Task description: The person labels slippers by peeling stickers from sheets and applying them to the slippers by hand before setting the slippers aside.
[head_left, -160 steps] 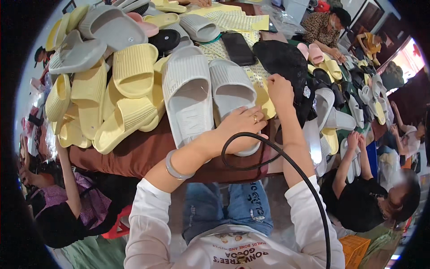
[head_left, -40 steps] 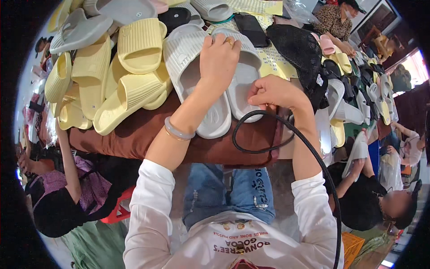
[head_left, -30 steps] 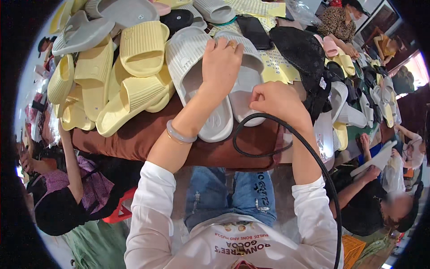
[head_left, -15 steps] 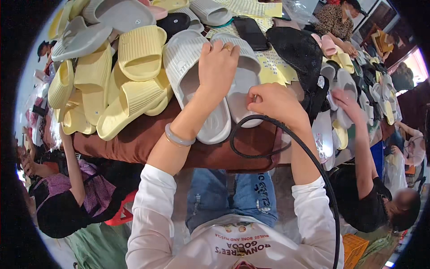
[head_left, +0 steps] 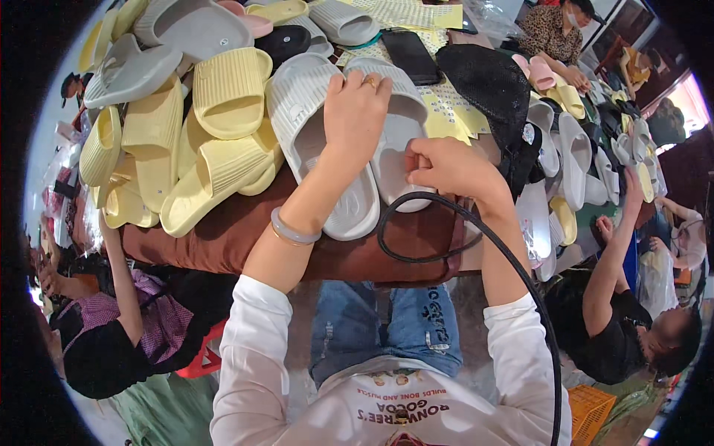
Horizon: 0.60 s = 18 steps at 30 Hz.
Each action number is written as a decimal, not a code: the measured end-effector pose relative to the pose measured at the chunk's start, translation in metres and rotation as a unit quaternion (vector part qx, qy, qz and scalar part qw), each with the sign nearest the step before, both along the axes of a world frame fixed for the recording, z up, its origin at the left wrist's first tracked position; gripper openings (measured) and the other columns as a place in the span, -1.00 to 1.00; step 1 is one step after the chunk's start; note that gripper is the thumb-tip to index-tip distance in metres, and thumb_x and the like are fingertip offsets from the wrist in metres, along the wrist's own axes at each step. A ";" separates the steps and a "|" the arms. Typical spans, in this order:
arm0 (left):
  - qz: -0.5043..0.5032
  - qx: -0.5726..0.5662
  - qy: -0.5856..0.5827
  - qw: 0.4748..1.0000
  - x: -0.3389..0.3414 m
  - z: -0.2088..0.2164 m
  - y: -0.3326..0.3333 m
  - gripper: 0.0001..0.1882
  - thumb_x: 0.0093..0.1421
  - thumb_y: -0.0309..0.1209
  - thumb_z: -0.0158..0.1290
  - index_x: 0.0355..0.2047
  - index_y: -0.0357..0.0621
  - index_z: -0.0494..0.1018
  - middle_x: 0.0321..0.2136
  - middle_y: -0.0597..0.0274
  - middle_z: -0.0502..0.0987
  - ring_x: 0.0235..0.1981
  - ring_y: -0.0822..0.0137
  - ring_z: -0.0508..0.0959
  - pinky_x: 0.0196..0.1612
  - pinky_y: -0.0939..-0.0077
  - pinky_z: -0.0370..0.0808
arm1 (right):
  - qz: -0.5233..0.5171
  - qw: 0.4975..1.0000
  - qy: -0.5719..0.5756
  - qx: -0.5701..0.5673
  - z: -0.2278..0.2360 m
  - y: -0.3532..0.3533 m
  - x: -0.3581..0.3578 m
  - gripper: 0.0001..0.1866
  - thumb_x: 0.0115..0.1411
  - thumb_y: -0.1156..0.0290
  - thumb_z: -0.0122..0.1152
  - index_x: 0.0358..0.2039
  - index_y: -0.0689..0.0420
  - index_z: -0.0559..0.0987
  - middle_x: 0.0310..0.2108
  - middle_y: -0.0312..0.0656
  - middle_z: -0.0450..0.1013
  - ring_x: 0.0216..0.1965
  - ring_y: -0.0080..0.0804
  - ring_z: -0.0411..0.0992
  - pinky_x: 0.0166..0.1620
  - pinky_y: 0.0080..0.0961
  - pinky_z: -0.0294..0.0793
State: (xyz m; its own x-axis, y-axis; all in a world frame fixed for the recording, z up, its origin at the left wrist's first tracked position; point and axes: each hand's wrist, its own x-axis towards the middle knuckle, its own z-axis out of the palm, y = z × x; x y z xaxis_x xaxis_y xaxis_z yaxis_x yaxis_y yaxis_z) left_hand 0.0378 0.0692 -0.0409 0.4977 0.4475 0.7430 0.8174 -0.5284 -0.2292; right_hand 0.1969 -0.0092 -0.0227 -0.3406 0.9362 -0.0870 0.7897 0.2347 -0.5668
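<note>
Grey and ribbed on top, the left slipper (head_left: 351,207) lies beside the right slipper (head_left: 393,165). Both are under the hands, with their heels toward the person. The left hand (head_left: 357,119) lies over the spot where the two slippers meet. Its fingers are bent and close to each other at the top bands. I can't tell if they grip or just rest there. One finger has a ring (head_left: 370,80), and a bangle (head_left: 294,232) sits farther down that arm. The right hand (head_left: 454,169) is over the right slipper's sole. Its thumb and first finger curl toward each other, but I can't tell if they pinch something.

Just below the right fingers, a black cord (head_left: 555,364) bends into a loop. Past them, farther from the person, is yellow paper (head_left: 465,119), and beside it is a black mesh cloth (head_left: 483,78). Ahead of the left fingers and a bit to the right is a black phone (head_left: 411,57). To the left of the left fingers is a pile with yellow slippers (head_left: 230,85). Brown cloth (head_left: 216,245) lies below the slippers. Well to the right of the right fingers, another person's arm (head_left: 606,271) reaches toward more slippers (head_left: 574,160).
</note>
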 end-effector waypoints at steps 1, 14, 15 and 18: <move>0.000 0.000 0.001 1.000 -0.001 0.000 0.000 -0.70 -0.09 -0.45 -0.05 -0.29 -0.04 0.51 -0.36 0.41 0.50 -0.36 0.39 0.41 -0.26 0.46 0.25 | -0.011 0.999 0.021 -0.040 0.004 0.001 -0.001 -0.81 -0.10 0.39 0.19 -0.45 0.18 0.46 -0.70 -0.26 0.37 -0.71 -0.47 0.35 -0.63 -0.51 0.30; -0.003 -0.008 0.016 1.000 0.000 0.002 -0.003 -0.69 -0.07 -0.46 -0.07 -0.26 -0.05 0.49 -0.35 0.40 0.48 -0.36 0.38 0.39 -0.24 0.43 0.24 | -0.037 0.994 0.051 -0.089 0.004 0.000 0.000 -0.82 -0.05 0.42 0.09 -0.39 0.17 0.45 -0.68 -0.28 0.37 -0.78 -0.51 0.33 -0.69 -0.58 0.29; -0.001 -0.008 0.019 1.000 -0.001 0.002 -0.003 -0.69 -0.07 -0.46 -0.07 -0.26 -0.05 0.49 -0.35 0.40 0.48 -0.36 0.38 0.39 -0.24 0.43 0.24 | -0.034 0.994 0.053 -0.089 0.004 0.001 -0.001 -0.82 -0.05 0.42 0.09 -0.39 0.17 0.45 -0.68 -0.28 0.37 -0.78 -0.51 0.33 -0.69 -0.58 0.29; 0.009 -0.016 0.029 0.999 -0.004 0.002 -0.004 -0.69 -0.07 -0.46 -0.07 -0.26 -0.06 0.48 -0.34 0.40 0.48 -0.36 0.38 0.39 -0.24 0.43 0.24 | -0.049 0.990 0.073 -0.108 0.010 0.001 -0.004 -0.81 -0.05 0.40 0.10 -0.39 0.18 0.45 -0.68 -0.29 0.37 -0.78 -0.52 0.33 -0.70 -0.59 0.29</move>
State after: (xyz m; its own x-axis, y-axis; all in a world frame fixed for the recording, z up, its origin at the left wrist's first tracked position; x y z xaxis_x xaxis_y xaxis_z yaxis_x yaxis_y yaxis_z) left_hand 0.0341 0.0655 -0.0390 0.5308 0.4795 0.6988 0.8128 -0.5214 -0.2597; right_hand 0.1933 -0.0078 -0.0128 -0.2725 0.9303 -0.2455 0.7083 0.0214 -0.7056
